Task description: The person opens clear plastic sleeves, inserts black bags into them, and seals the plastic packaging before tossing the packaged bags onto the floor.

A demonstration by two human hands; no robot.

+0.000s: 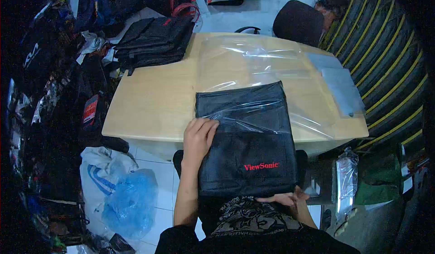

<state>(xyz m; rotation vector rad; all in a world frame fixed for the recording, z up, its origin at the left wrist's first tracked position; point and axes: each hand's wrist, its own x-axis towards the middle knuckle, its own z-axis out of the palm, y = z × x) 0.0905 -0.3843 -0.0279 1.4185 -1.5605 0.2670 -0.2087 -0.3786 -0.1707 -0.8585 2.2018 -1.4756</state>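
A folded black cloth bag [249,156] with a red ViewSonic logo lies half inside a clear plastic sleeve [253,104] at the near edge of the wooden table [154,104]. My left hand [198,138] grips the bag's left edge where the plastic opening meets the cloth. My right hand [290,199] holds the bag's near bottom edge, mostly hidden under it. The far half of the bag is covered by the plastic.
A stack of more black bags [154,41] sits on the table's far left corner. Loose plastic sleeves [340,88] lie at the far right. A black chair [299,21] stands beyond the table. Blue and white bags [122,199] clutter the floor at left.
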